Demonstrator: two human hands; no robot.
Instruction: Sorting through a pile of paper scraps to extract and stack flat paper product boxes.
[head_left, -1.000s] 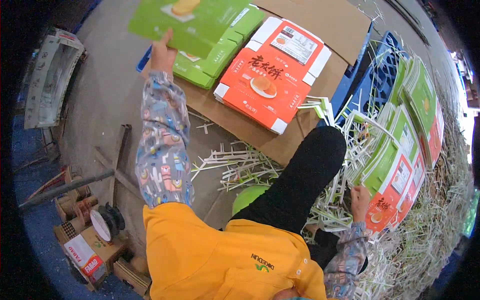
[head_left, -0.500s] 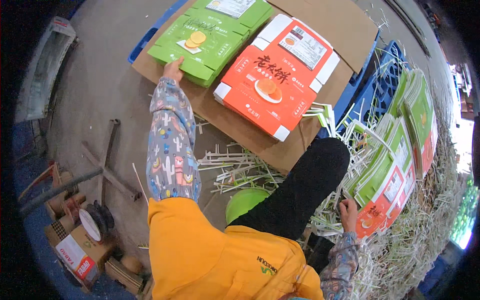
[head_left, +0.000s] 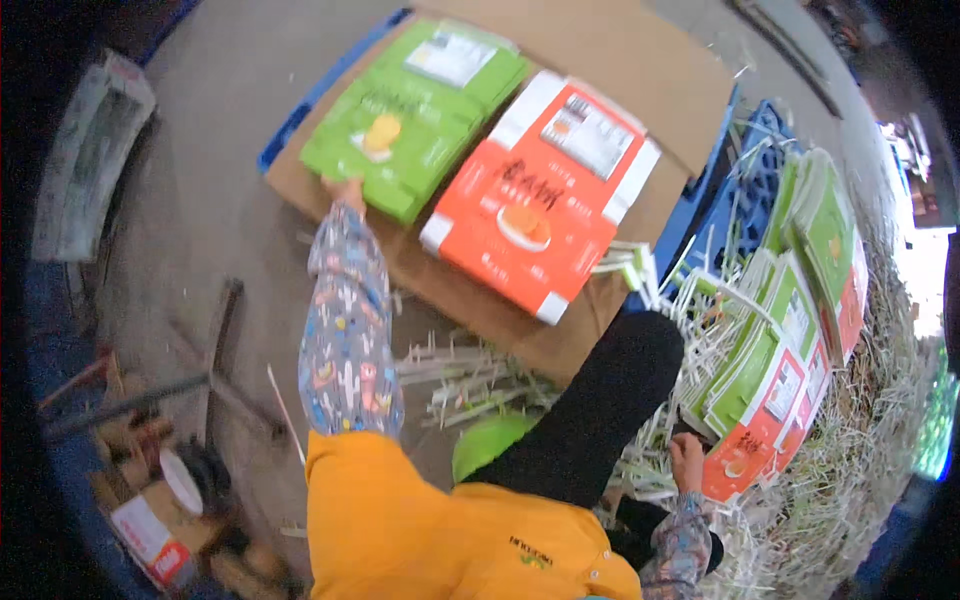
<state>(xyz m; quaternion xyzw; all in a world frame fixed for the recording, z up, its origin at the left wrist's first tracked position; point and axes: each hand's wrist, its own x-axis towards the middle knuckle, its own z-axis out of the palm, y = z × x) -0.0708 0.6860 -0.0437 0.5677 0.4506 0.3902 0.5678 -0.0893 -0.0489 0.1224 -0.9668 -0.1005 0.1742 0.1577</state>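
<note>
My left hand [head_left: 345, 192] is at the near left corner of a stack of flat green carton blanks [head_left: 440, 130], its fingers closed on the edge and partly hidden and blurred. Beside that stack lies a pile of red-orange carton blanks [head_left: 520, 215] with white corner flaps. Both piles rest on a brown cardboard sheet [head_left: 560, 345]. Low on the right, my right hand [head_left: 687, 462] is curled close to the edge of more red blanks [head_left: 735, 460]. Whatever its fingers may hold cannot be made out. Green blanks [head_left: 750, 350] lean in a fan just above it.
Blue plastic pallets [head_left: 735, 195] show under and beside the cardboard. Paper offcut strips [head_left: 800, 540] heap up at the right and others litter the floor. A green round object [head_left: 490, 445] is by my knee. A metal stand [head_left: 213, 375] and boxes [head_left: 150, 535] are at the left.
The view has shifted, so the cartons and both hands sit lower in the picture. My left hand stays at the same corner of the green stack; my right hand stays by the red blanks.
</note>
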